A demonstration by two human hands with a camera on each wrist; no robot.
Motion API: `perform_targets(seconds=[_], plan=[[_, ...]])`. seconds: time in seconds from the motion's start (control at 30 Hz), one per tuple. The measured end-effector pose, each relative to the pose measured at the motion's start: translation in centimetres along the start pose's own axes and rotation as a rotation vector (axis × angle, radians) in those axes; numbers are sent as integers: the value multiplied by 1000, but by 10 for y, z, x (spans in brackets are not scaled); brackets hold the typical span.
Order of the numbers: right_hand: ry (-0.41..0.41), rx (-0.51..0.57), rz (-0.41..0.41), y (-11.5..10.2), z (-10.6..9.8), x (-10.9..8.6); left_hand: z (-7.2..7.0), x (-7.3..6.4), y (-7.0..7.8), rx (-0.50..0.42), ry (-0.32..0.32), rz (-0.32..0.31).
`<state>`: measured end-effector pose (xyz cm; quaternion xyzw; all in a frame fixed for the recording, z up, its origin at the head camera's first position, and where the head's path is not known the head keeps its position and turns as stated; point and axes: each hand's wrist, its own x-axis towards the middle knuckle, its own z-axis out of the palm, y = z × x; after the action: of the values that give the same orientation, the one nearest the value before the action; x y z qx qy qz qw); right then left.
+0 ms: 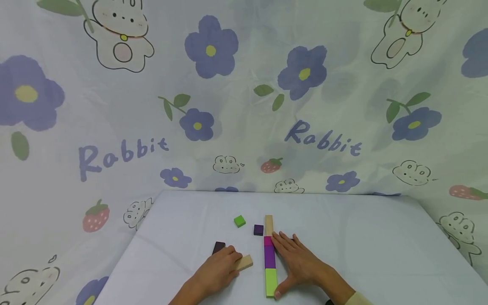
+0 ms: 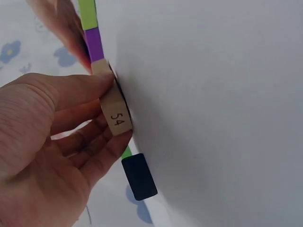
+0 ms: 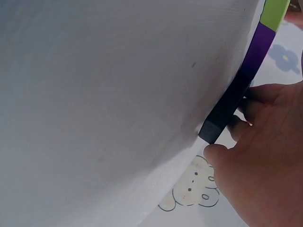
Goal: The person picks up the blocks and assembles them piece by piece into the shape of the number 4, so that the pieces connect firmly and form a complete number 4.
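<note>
In the head view, my left hand [image 1: 218,273] pinches a plain wooden block [image 1: 245,263] between thumb and fingers, to the left of a row of blocks. The left wrist view shows the number 54 on that wooden block [image 2: 116,113]. My right hand [image 1: 299,262] lies spread along the row's right side, fingertips by the magenta block [image 1: 268,241] and thumb by the lime green block [image 1: 271,283]. Between these two is a purple block [image 1: 269,257]; another wooden block [image 1: 269,225] forms the far end. In the right wrist view, the thumb is beside a dark block [image 3: 227,106].
A dark block [image 1: 218,248] lies just beyond my left hand. Farther back are a small green block [image 1: 239,221] and a dark purple cube [image 1: 258,230], the cube close to the row's left side. A patterned curtain [image 1: 244,106] hangs behind the white table [image 1: 381,237].
</note>
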<state>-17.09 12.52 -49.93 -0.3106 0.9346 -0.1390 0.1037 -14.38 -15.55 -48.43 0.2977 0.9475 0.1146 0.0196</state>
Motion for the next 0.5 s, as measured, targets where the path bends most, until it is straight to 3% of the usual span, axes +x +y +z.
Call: perform_targets(seconds=[0.27,0.5], plan=[[-19,-15,14,0,0,0,-2,13,-4,44,53,44],[-26,-13,19,0,0,1,-1,29,-8,33,57,46]])
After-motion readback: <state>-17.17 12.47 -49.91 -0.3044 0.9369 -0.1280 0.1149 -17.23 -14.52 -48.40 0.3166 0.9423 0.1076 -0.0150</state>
